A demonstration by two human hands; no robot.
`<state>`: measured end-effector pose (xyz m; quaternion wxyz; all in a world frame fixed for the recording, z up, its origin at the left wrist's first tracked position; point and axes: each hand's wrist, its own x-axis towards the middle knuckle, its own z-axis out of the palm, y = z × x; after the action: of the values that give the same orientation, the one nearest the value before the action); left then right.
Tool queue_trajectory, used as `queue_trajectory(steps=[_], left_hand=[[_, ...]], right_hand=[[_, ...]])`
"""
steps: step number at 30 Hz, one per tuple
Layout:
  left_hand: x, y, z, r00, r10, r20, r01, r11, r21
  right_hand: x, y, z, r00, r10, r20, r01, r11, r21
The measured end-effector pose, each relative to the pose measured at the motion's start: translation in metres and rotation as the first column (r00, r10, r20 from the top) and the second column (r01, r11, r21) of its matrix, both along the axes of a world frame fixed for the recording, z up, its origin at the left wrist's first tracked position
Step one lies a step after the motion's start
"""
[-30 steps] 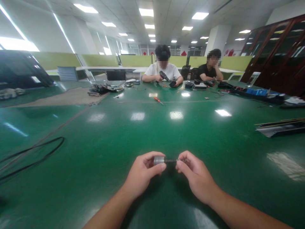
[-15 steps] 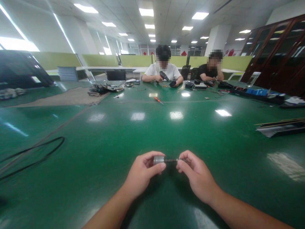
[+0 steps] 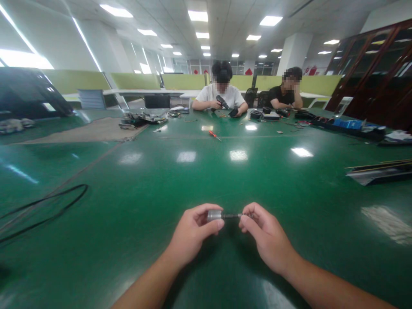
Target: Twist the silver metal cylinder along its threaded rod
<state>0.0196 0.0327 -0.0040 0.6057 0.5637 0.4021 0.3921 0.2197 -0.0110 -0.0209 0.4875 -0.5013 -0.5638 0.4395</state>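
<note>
My left hand (image 3: 189,236) pinches a silver metal cylinder (image 3: 214,215), which looks like a small motor, between thumb and fingers. From the cylinder's right end a thin dark rod (image 3: 231,216) runs level across to my right hand (image 3: 265,238). The thumb and forefinger of that hand are closed on the rod's far end, where a small part is mostly hidden by the fingertips. Both hands are held just above the green tabletop (image 3: 206,180), a short gap apart.
A red screwdriver (image 3: 213,135) lies farther back. Black cable (image 3: 64,206) loops at left, and a metal channel (image 3: 380,172) lies at right. Across the table, one person (image 3: 219,94) holds a power drill (image 3: 222,102); another person (image 3: 285,96) sits beside electronics.
My right hand has shifted very slightly right and up along the rod, its grip still closed. My left hand and the cylinder stay in place.
</note>
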Motion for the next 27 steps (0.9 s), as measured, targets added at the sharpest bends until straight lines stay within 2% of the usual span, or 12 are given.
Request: queue_trajectory(steps=[27], left_hand=[[-0.0005,-0.0007,0.0026,1.0,0.004,-0.017,-0.004,1.0,0.021]], right_hand=[[-0.0002,-0.001,0.0038,1.0,-0.004,-0.021,0.004,1.0,-0.031]])
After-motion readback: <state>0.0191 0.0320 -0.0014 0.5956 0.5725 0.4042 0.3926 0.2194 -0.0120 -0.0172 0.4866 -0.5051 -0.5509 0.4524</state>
